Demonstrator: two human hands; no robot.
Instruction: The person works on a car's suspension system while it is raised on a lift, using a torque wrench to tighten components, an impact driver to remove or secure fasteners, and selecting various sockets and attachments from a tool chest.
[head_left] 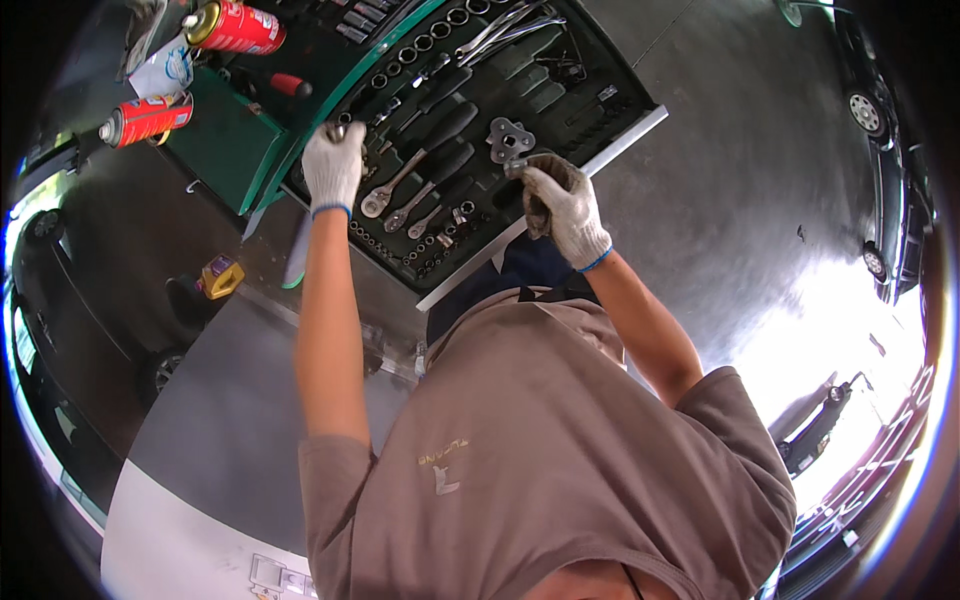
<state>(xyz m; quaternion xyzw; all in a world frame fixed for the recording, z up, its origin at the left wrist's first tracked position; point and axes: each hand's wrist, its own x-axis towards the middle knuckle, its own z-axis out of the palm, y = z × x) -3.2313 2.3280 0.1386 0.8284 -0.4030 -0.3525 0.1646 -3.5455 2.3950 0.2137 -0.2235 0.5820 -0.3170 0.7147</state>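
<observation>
Left fingers (356, 141): gripping metal piece (338, 131)
Right fingers (541, 182): pinching grey part (514, 168)
Drawer (626, 141): I'm seemingly handling both, next needing steadiness

Got shiny metal bit (338, 131) in gloved left hand (334, 166), hanging gloved right hand (567, 207) over open tool drawer (625, 142), right beside lobed grey tool (511, 136)

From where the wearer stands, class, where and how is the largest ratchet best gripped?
Probably by its black handle, from above: the ratchet lies flat in the drawer, its long grip uncovered and pointing toward the picture's upper right.
</observation>
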